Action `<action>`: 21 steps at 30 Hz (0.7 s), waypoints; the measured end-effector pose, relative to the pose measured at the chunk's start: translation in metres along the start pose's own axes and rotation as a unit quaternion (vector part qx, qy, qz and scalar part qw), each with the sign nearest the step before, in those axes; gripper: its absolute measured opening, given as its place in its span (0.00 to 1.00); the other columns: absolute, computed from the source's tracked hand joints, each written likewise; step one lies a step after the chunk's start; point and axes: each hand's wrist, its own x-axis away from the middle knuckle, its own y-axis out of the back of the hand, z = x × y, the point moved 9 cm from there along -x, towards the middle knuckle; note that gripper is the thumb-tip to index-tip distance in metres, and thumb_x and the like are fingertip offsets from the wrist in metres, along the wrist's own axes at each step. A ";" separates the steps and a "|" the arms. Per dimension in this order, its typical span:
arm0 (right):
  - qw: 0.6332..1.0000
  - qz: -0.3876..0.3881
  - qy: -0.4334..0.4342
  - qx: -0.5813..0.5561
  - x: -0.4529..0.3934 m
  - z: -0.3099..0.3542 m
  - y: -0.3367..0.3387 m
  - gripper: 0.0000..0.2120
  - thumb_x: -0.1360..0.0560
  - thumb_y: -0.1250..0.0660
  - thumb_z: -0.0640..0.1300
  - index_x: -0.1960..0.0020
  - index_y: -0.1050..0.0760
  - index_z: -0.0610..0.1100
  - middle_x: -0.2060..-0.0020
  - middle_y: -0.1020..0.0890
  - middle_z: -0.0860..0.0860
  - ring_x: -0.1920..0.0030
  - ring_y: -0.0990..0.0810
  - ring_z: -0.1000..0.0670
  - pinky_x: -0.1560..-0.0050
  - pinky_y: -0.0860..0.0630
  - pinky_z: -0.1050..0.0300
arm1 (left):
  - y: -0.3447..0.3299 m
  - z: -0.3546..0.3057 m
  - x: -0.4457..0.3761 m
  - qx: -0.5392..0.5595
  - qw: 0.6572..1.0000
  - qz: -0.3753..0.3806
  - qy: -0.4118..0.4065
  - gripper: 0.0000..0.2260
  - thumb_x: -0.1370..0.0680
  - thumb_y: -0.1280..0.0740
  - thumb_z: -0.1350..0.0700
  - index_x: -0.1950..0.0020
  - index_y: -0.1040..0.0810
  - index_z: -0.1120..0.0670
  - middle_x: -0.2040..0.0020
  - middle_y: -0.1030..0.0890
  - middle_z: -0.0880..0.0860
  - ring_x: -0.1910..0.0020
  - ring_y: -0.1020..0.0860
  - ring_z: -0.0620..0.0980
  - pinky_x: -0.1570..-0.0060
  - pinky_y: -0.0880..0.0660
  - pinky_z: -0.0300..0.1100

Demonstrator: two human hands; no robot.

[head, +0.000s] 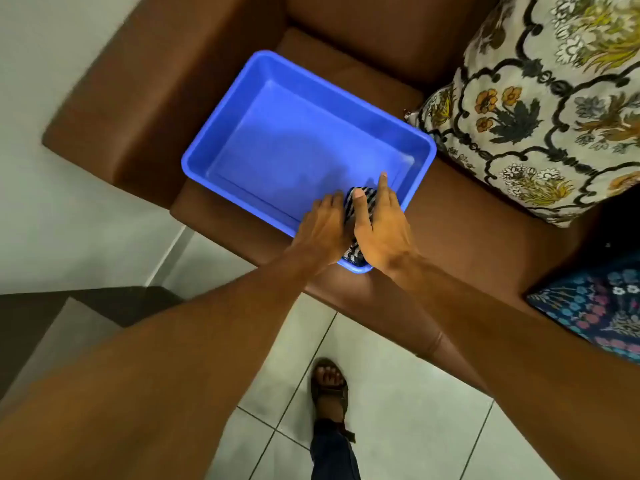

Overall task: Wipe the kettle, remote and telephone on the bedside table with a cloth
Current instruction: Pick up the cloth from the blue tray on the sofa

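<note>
Striped dark-and-white cloth (358, 216) lay bunched in the near corner of blue tub (242, 126), between both hands.

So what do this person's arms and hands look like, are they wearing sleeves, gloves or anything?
Both arms are bare right up to the frame's edge: no sleeves show. The left hand and right hand wear no gloves, and I see no rings, watch or bracelet. Nails look short and unpainted. Lower down, a foot in a brown strapped sandal shows, with a dark blue trouser leg above it.
</note>
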 end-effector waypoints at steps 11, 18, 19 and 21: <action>0.992 -0.089 -0.047 -0.071 0.007 0.001 0.004 0.33 0.12 0.47 0.60 0.14 0.42 0.41 0.16 0.35 0.44 0.17 0.36 0.44 0.20 0.40 0.53 | -0.022 0.025 -0.004 0.345 0.912 0.026 0.221 0.17 0.17 0.34 0.52 0.39 0.19 0.65 0.39 0.16 0.66 0.37 0.18 0.63 0.36 0.21 0.55; 0.993 -0.121 0.011 -0.004 0.081 0.051 -0.037 0.30 0.12 0.45 0.56 0.16 0.39 0.38 0.18 0.34 0.38 0.17 0.39 0.40 0.18 0.45 0.48 | 0.092 0.095 0.083 0.420 0.860 -0.213 0.195 0.14 0.19 0.29 0.55 0.38 0.23 0.62 0.35 0.24 0.64 0.36 0.23 0.63 0.32 0.26 0.53; 0.995 -0.100 0.006 -0.005 0.095 0.058 -0.054 0.31 0.12 0.46 0.57 0.16 0.40 0.39 0.17 0.35 0.39 0.16 0.40 0.40 0.17 0.44 0.47 | 0.108 0.107 0.099 0.458 0.835 -0.240 0.188 0.12 0.19 0.29 0.57 0.40 0.25 0.62 0.38 0.21 0.64 0.40 0.20 0.62 0.35 0.23 0.53; 0.999 -0.039 0.021 0.001 0.125 0.083 -0.094 0.34 0.13 0.48 0.63 0.15 0.42 0.43 0.16 0.36 0.42 0.16 0.41 0.42 0.17 0.45 0.46 | 0.138 0.138 0.137 0.509 0.794 -0.282 0.177 0.09 0.18 0.30 0.59 0.42 0.28 0.59 0.44 0.17 0.62 0.46 0.17 0.60 0.40 0.19 0.54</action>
